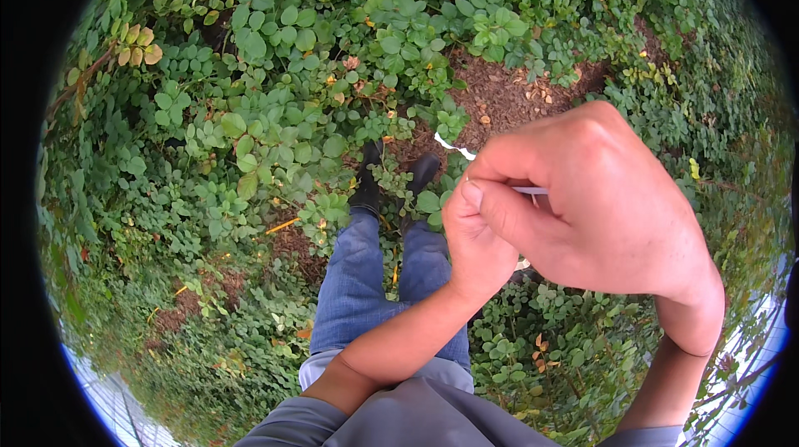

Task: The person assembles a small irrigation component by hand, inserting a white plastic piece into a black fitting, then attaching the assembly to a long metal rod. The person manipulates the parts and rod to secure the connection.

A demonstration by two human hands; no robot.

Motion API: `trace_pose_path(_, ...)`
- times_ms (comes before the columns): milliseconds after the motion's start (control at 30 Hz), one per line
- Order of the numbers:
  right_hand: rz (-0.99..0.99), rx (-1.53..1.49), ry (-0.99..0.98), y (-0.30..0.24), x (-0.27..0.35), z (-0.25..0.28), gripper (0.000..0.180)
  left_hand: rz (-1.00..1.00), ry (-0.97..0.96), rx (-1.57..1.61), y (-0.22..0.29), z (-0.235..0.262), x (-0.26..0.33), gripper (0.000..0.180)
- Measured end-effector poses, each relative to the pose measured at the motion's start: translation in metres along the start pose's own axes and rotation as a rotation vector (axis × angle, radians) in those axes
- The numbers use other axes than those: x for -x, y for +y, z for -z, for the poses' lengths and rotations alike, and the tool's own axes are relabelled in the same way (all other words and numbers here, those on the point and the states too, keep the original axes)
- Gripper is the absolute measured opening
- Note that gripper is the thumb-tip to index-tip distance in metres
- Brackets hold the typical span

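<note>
My right hand (607,206) is closed in a pinch in front of me, thumb against the curled index finger. A thin white strip (533,191) shows in the gap behind its thumb. A wavy white end (454,147), apparently of the same strip, sticks out past the fingers toward the upper left. Pressed up against the right thumb, my left hand (481,249) is closed too. Its fingers are partly covered by the right hand, so what they grip is hidden. A small pale bit (523,265) peeks out below the left hand.
Low leafy shrubs (283,106) surround me on all sides. Brown mulch (508,97) shows beyond my hands. My dark boots (366,176) stand among the leaves. A yellow-orange stick (282,225) lies left of my legs. Pale paving (108,393) appears at the lower left rim.
</note>
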State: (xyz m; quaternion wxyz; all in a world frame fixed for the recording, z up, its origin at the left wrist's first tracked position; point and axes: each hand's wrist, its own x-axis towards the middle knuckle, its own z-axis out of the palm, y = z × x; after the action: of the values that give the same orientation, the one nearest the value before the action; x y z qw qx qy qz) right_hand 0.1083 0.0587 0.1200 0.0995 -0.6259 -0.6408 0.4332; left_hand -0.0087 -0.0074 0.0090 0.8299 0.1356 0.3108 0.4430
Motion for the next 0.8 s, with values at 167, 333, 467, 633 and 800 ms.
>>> trace_pose_path(167,-0.336,-0.411,-0.207,0.018,-0.027,0.016,0.015,0.118,0.026,-0.022,0.012,-0.01,-0.012,0.015)
trace_pose_path(333,-0.266,-0.286,-0.149,0.07,-0.032,0.014,0.016,0.318,0.006,0.097,0.017,-0.004,-0.02,0.015)
trace_pose_path(467,-0.328,-0.402,-0.103,0.098,-0.015,0.008,0.017,0.419,0.0,0.154,0.022,-0.001,-0.025,0.015)
trace_pose_path(633,-0.409,-0.54,-0.088,0.106,0.021,0.011,0.012,0.388,-0.02,0.138,0.023,0.006,-0.032,0.018)
trace_pose_path(800,-0.418,-0.551,-0.076,0.082,0.055,0.016,0.02,0.375,-0.055,0.053,0.021,0.013,-0.033,0.023)
